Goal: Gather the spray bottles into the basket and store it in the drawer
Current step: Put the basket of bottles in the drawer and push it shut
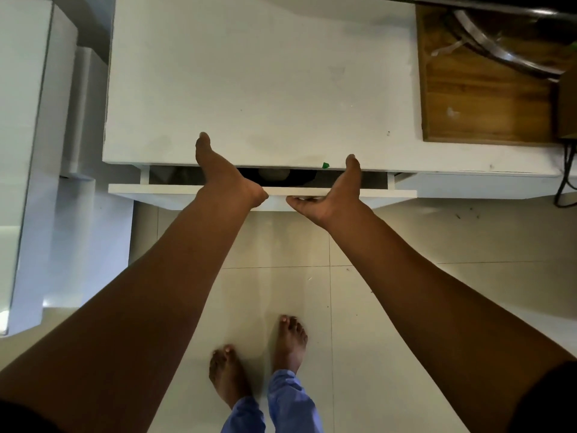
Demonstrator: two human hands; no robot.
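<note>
The white drawer (pixel 156 189) under the white desk top (pixel 249 89) stands a narrow gap open. In the dark gap a grey rounded shape (pixel 274 174) shows; I cannot tell whether it is a basket or a bottle. No spray bottle is plainly visible. My left hand (pixel 226 176) spans the gap, its thumb up on the desk top and its fingers curled on the drawer front. My right hand (pixel 337 195) presses its palm on the drawer front, with the thumb on the desk edge and the fingers under the front's lower edge.
A wooden board (pixel 484 98) with a curved metal part (pixel 499 48) lies at the desk's back right. A black cable (pixel 565 182) hangs off the right edge. A white cabinet (pixel 28 151) stands at the left. My bare feet (pixel 259 354) are on the tiled floor.
</note>
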